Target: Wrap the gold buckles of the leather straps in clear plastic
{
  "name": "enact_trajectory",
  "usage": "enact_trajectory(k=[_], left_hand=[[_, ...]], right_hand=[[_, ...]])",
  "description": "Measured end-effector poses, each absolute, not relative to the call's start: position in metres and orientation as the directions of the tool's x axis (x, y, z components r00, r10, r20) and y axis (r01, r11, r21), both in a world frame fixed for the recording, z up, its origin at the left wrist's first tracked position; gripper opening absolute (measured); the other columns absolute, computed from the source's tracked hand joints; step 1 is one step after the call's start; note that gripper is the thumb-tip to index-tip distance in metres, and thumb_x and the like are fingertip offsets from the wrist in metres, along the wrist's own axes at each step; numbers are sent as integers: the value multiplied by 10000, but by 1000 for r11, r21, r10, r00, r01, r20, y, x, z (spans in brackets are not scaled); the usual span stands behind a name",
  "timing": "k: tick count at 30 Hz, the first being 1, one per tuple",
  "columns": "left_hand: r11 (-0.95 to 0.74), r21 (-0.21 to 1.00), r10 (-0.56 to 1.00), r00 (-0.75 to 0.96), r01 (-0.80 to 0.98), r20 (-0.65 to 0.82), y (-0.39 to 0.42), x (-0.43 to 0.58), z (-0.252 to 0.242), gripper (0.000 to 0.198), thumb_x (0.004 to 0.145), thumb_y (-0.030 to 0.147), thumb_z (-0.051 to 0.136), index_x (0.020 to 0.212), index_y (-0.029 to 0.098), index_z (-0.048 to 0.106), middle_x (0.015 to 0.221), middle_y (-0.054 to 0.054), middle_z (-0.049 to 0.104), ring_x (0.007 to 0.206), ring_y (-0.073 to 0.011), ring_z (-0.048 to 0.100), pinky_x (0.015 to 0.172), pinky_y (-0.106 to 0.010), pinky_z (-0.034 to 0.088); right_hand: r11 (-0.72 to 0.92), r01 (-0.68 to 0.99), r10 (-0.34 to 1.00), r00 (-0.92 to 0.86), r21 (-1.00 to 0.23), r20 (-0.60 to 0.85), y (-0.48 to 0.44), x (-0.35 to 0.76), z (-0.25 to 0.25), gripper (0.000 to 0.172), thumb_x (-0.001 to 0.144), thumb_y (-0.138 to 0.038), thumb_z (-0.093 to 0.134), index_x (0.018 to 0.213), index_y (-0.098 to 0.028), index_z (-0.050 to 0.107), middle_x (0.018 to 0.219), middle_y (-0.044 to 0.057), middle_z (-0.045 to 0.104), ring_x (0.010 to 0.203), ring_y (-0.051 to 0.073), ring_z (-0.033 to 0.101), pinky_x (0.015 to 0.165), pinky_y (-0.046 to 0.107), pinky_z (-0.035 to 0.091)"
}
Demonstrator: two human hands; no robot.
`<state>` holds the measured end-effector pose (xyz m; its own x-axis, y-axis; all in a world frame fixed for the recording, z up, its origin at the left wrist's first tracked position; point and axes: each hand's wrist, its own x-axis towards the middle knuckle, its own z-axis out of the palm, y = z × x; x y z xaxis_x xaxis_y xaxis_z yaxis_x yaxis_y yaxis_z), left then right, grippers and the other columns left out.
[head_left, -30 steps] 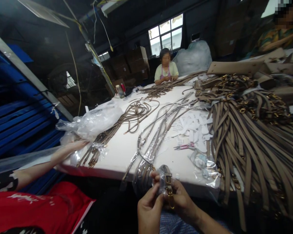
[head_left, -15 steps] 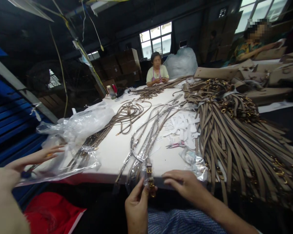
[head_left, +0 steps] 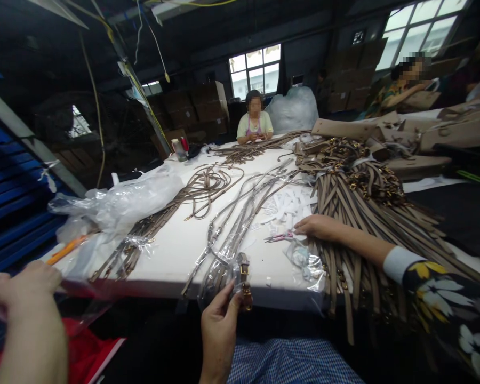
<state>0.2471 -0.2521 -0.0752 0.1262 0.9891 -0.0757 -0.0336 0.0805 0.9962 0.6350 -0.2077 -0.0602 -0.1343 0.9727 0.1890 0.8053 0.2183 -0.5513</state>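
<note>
My left hand (head_left: 221, 325) is closed in a pinch at the table's front edge, holding a taupe strap (head_left: 244, 269) with gold buckles, partly in clear plastic. The strap's wrapped length runs back over the white table. My right hand (head_left: 314, 226) reaches out to the right, its fingers at the handles of the pink-handled pliers (head_left: 280, 237); whether they grip them cannot be made out. White paper pieces (head_left: 286, 205) lie just behind the pliers, and a small crumpled plastic bag (head_left: 304, 261) lies in front.
Many taupe straps (head_left: 364, 224) hang over the table's right side. Plastic bags (head_left: 132, 197) and bundled straps (head_left: 156, 226) lie left. A co-worker's hands (head_left: 28, 285) are at the near left, by an orange tool (head_left: 68, 248). Another person (head_left: 255, 120) sits across the table.
My right hand has moved from near the buckles out to the pliers. My left hand still holds the strap. The co-worker's hand at left has drawn nearer, and an orange tool now shows.
</note>
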Motion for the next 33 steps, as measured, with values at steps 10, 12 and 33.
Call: enact_trajectory(k=[10,12,33], left_hand=[[110,986,966,248,-126,-76,-247,256,-51,432,784,400,729,1115,123,706,903,-82,748,756,-172,694,706,-243,564],[118,982,954,291,-148,-71,-243,261,-49,371,799,386,719,1060,123,720,887,-75,737,751,-157,686,676,-216,551],[-86,995,926,372,51,61,-236,292,-39,353,810,270,672,1112,92,711,933,-114,760,722,-211,717,668,-285,585]], right_hand=[[146,522,955,147,-841,257,-219,595,-28,420,929,-515,435,963,-147,634,896,95,720,775,195,681,732,322,532],[103,383,979,126,-918,162,-230,572,-22,389,901,-515,508,1028,-158,594,856,77,716,650,157,662,594,270,523],[135,-5,990,34,-991,135,-276,448,-59,411,754,-424,725,1099,-203,703,1133,81,705,1077,291,625,984,414,464]])
